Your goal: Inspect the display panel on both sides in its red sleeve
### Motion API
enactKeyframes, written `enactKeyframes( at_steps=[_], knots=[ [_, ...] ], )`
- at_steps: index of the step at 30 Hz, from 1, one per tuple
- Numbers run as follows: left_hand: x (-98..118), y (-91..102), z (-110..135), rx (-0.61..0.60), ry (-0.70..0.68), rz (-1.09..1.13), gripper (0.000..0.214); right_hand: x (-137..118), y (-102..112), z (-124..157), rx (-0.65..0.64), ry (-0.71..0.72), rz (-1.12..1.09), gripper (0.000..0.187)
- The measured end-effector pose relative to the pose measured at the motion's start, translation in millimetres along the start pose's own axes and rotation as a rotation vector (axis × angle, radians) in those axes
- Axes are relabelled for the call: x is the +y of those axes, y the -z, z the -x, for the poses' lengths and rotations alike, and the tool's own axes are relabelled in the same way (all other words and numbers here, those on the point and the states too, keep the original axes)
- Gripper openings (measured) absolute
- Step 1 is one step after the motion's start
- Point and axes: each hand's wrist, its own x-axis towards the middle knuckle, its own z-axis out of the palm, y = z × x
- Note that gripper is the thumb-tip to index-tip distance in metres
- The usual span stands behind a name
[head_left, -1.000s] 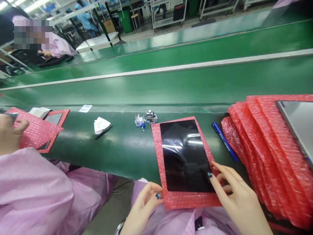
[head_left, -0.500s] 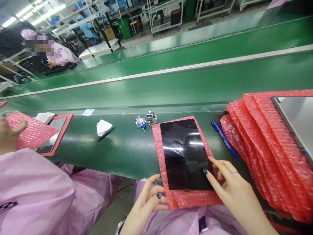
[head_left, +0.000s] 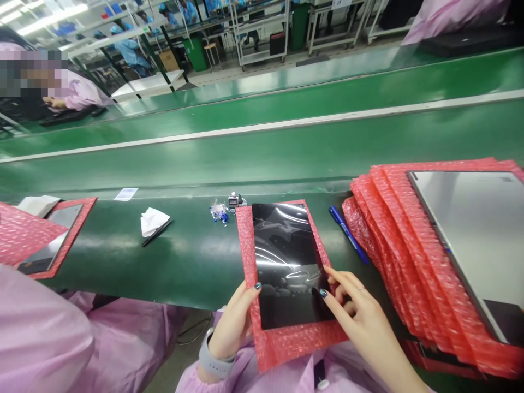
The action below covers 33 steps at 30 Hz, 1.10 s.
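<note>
Since the earlier frames the left hand (head_left: 233, 322) has climbed from the near corner of the red bubble-wrap sheet (head_left: 245, 245) up its left edge, and the near end of the sheet has lifted off the bench edge toward the person. That hand now curls around the left edge, thumb on top beside the glass, gripping sheet and panel together; a grey wristband shows below it. The black glass panel (head_left: 282, 262) lies lengthwise on the sheet, glossy and reflecting the ceiling lights. The right hand (head_left: 360, 322) rests at the panel's lower right corner with fingers spread open, the forefinger tip touching the glass and the others on the wrap just beside it. A pink sleeve of a neighbouring person fills the lower left. To the right, near the panel, a blue marker pen (head_left: 347, 234) lies on the green bench (head_left: 196, 256), and beyond it a fanned stack of red bubble-wrap sheets (head_left: 393, 256) carries a large grey panel (head_left: 470, 234). Past the panel's far end sit a small metal tally counter (head_left: 234, 201) and a crumpled clear-and-blue wrapper (head_left: 216, 210); further left lie a white cloth (head_left: 152, 220) with a black pen. Behind runs the green conveyor belt (head_left: 286, 153).
</note>
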Motion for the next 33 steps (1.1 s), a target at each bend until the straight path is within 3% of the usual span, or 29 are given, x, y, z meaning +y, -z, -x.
enactKeyframes(
  at_steps=[4, 6, 10, 12, 17, 20, 24, 28, 33],
  knots=[
    [6.8, -3.7, -11.9, 0.21, -0.092, -0.364, 0.062, 6.6, 2.3, 1.8, -0.034, -0.021, -0.082, 0.032],
    [6.4, -5.0, -14.4, 0.237, -0.124, -0.383, 0.06, 10.3, 4.2, 2.2, -0.038, -0.022, -0.121, 0.032],
    [2.8, -13.5, -16.9, 0.142, -0.032, 0.095, 0.058, 14.9, 7.5, 0.8, -0.027, -0.037, -0.179, 0.031],
    [3.2, -18.4, -18.0, 0.118, -0.024, 0.213, 0.056, 14.0, 7.7, -1.2, -0.002, -0.046, -0.196, 0.032],
    [11.8, -20.5, -17.9, -0.013, 0.057, 0.21, 0.047, 1.7, 5.5, -2.7, 0.032, 0.038, -0.214, 0.023],
    [12.4, -16.0, -16.3, -0.038, 0.061, 0.241, 0.041, -3.4, 7.8, 2.9, -0.004, 0.134, -0.148, 0.026],
    [1.0, -11.1, -15.9, -0.153, 0.043, 0.279, 0.049, -0.9, 14.5, 13.9, -0.02, 0.242, -0.004, 0.027],
    [-15.1, -4.3, -17.1, -0.17, 0.016, 0.284, 0.05, 1.3, 17.4, 20.9, 0.017, 0.268, 0.109, 0.024],
    [-19.8, 10.5, -16.4, -0.246, -0.112, 0.066, 0.052, 2.8, 24.5, 17.5, -0.145, 0.287, 0.051, 0.028]
  ],
)
